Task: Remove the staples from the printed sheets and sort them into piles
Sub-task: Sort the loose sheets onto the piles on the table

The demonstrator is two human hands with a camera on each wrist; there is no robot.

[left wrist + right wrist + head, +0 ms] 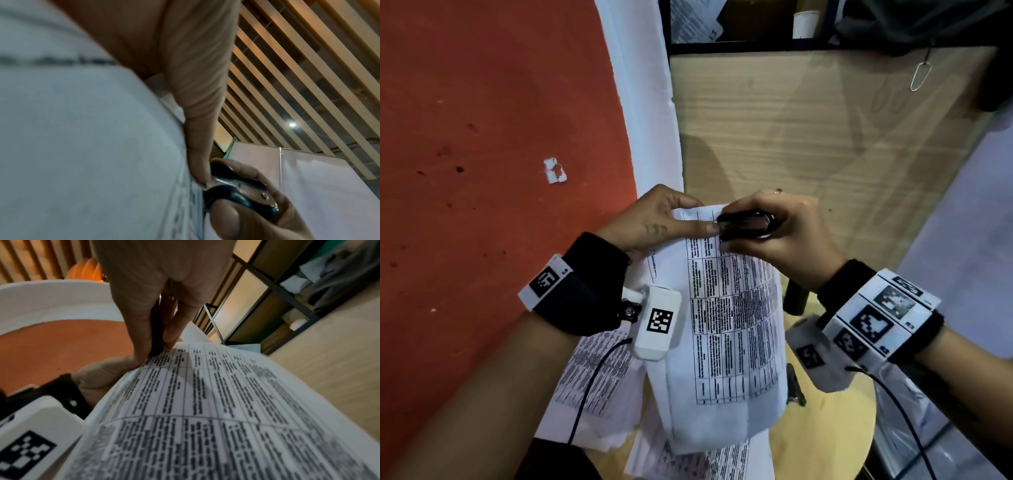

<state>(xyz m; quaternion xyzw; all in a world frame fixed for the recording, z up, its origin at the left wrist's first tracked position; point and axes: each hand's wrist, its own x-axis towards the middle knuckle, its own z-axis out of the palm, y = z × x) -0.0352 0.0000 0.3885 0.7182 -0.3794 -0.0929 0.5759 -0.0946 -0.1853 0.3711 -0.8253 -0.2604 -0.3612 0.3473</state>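
While the left hand (654, 219) pinches the top corner of the printed sheets (732, 325), thumb flat on the front and fingers curled behind, the right hand (774, 236) squeezes a black staple remover (746, 224) whose claws meet the paper at that same corner, just beside the left thumb tip. From the left wrist view the remover's metal jaws (242, 186) press against the sheet edge. The held sheets hang down, curved, above a round wooden table (835, 431), with more printed pages (599, 387) lying loose on it underneath. A red panel (493, 171) stands at the left and a wooden board (808, 137) behind the hands. A ring (778, 191) sits on a right-hand finger.
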